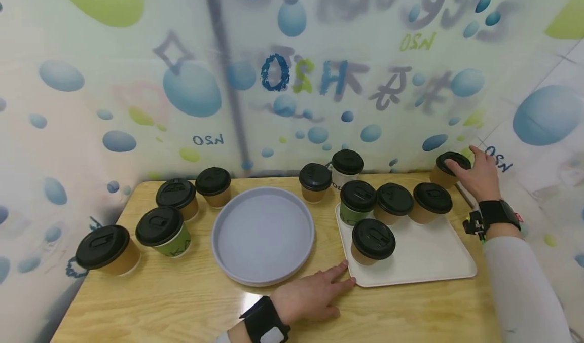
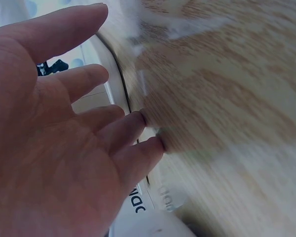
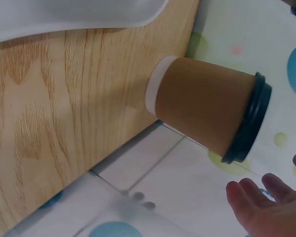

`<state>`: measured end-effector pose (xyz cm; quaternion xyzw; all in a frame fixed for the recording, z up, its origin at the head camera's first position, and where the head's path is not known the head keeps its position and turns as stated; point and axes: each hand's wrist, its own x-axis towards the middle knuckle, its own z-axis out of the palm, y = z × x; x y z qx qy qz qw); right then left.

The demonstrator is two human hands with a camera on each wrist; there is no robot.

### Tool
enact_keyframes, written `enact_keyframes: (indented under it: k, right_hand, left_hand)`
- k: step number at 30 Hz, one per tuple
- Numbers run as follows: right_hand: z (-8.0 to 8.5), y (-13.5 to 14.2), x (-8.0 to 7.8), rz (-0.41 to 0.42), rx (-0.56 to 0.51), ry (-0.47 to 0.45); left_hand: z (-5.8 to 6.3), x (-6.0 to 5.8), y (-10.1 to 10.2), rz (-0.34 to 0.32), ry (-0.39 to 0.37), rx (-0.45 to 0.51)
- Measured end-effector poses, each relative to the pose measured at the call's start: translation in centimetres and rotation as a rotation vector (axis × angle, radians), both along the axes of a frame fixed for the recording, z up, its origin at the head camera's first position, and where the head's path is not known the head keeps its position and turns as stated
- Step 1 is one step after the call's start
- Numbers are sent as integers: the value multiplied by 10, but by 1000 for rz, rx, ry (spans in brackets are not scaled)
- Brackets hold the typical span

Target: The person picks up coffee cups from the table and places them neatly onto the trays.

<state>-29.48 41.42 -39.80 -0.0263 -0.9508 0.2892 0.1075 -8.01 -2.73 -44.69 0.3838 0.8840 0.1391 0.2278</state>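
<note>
A brown paper cup with a black lid (image 1: 441, 177) stands at the table's back right corner. My right hand (image 1: 479, 176) is beside its lid, fingers spread, and in the right wrist view the fingertips (image 3: 235, 192) show apart from the cup (image 3: 202, 103). My left hand (image 1: 310, 295) lies low over the table, fingers extended to the near left corner of a white rectangular tray (image 1: 429, 262). On that tray stand a green lidded cup (image 1: 353, 215) and brown lidded cups, one of them (image 1: 371, 241) nearest the left hand.
A round grey-lavender tray (image 1: 262, 236) lies mid-table. Left of it stand several lidded cups, including a green one (image 1: 173, 242) and a brown one (image 1: 120, 259). Behind the white tray are a brown cup (image 1: 314, 195) and a white cup (image 1: 342, 179). A patterned curtain (image 1: 283, 150) hangs along the back.
</note>
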Motion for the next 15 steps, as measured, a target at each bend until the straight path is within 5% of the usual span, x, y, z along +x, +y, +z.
enact_keyframes:
  k: [15]
  right_hand:
    - [-14, 16, -16, 8, 21, -151]
  left_hand:
    - [0, 1, 1, -13, 19, -12]
